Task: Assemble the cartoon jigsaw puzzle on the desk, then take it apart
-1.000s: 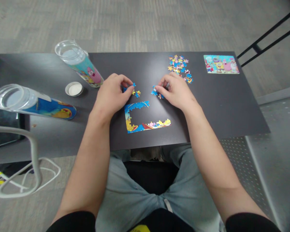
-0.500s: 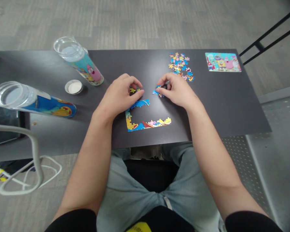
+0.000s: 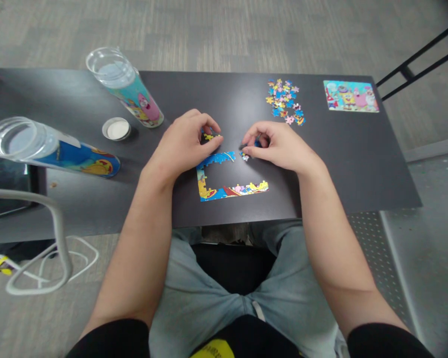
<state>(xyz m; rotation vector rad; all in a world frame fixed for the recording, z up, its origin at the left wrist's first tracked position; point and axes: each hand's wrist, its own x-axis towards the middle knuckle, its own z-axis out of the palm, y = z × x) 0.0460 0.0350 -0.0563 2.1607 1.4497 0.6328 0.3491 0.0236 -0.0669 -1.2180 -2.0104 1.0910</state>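
A partly joined puzzle border (image 3: 224, 192) lies on the dark table (image 3: 343, 169), forming a left side, a bottom strip and a short blue top strip. My left hand (image 3: 188, 141) rests at its top left corner, thumb and fingers apart, holding nothing visible. Yellow puzzle pieces (image 3: 211, 136) show beneath those fingers, partly hidden. Just right of the top strip, my right hand (image 3: 274, 144) pinches a small puzzle piece (image 3: 242, 146) between thumb and fingertips. Another small piece (image 3: 244, 156) shows under that thumb, with blue bits partly covered by the curled fingers.
Loose puzzle pieces (image 3: 283, 102) are heaped at the back, near a picture card (image 3: 351, 96) at the far right. Leftward are two clear-topped tubes, one turquoise (image 3: 138, 97) and one blue (image 3: 82, 156), plus a round lid (image 3: 116, 129). A white cable (image 3: 61, 238) hangs front left.
My right hand has shifted slightly right and down with its pinched piece, and a small piece now shows below the thumb. My left hand stays nearly in place; the view has tilted a little.
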